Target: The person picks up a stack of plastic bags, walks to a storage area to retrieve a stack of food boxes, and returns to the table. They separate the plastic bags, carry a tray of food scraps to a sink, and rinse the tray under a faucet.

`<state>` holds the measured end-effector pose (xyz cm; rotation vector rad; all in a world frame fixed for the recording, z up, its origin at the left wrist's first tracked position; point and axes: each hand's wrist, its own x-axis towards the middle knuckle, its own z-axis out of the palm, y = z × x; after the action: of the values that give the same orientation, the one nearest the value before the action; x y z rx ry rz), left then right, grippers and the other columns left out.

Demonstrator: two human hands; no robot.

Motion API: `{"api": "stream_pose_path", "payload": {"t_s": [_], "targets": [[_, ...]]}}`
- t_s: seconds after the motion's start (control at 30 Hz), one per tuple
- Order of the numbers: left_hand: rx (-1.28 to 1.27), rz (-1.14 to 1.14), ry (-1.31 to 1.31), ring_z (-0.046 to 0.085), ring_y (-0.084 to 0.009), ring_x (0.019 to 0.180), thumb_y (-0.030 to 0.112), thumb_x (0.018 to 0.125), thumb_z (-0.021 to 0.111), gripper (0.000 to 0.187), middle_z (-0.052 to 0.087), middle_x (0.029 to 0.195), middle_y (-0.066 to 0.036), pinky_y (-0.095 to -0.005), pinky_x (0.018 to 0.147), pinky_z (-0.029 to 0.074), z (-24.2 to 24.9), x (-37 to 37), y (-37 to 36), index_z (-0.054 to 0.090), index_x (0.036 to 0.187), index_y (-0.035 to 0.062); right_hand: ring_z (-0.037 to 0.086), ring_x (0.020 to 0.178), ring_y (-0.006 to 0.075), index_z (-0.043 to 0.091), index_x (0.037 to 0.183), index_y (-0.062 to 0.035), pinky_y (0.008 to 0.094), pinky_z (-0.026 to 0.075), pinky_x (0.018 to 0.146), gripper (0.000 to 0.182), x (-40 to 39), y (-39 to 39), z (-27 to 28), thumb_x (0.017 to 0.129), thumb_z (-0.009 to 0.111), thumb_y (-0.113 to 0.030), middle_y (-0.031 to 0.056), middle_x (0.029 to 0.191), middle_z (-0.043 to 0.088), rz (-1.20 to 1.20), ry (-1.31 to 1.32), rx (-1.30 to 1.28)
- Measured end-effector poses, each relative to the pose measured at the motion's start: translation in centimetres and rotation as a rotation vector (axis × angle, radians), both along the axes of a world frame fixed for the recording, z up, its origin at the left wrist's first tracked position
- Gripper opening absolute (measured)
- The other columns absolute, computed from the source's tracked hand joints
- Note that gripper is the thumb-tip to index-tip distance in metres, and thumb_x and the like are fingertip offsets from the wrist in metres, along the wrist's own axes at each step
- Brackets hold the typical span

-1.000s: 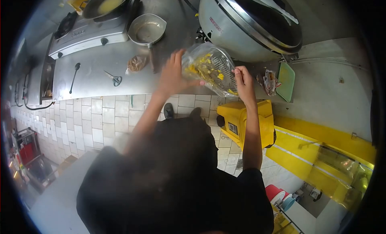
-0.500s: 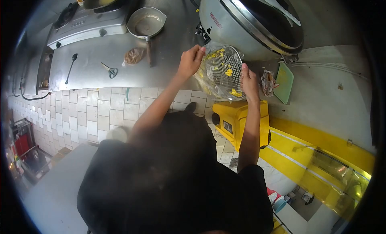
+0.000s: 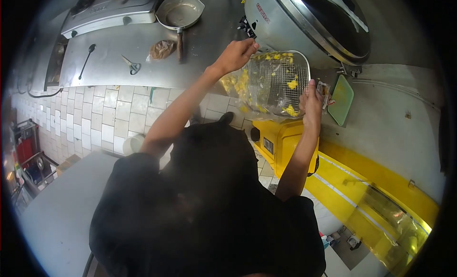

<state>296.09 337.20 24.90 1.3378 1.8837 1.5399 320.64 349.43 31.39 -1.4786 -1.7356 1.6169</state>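
Note:
Over the counter's front edge, both my hands hold a rectangular wire mesh basket and a clear plastic bag. My left hand pinches the bag at the far left corner, close to the basket's rim. On the right side, my right hand grips the basket's rim, thumb on top. Soft yellow crumbs cling to the mesh. More yellow pieces lie in the bag on the left, which overlaps the basket in this view.
Behind the basket stands a large metal cooker. A saucepan, bagged brown food, scissors and a black spoon lie left. A green board leans right. Below is a yellow bin.
The basket has shifted right and turned its mesh more fully toward me. My right hand has moved right and slightly down; my left hand has moved slightly right and up.

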Motion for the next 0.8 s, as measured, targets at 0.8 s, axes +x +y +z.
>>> {"api": "stream_pose_path", "payload": {"t_s": [0.8], "targets": [[0.065,-0.085,-0.001,0.044,-0.011,0.052,0.032,0.098,0.047,0.033,0.047,0.057,-0.005,-0.0303,0.055,0.043,1.6,-2.9,1.3,0.062,0.091,0.0029,0.026,0.04,0.0034,0.039,0.062,-0.0158,0.024,0.019,0.038,0.049,-5.8,-2.7,3.1,0.095,0.046,-0.051,-0.0084,0.052,0.029,0.205,0.058,0.034]]}}
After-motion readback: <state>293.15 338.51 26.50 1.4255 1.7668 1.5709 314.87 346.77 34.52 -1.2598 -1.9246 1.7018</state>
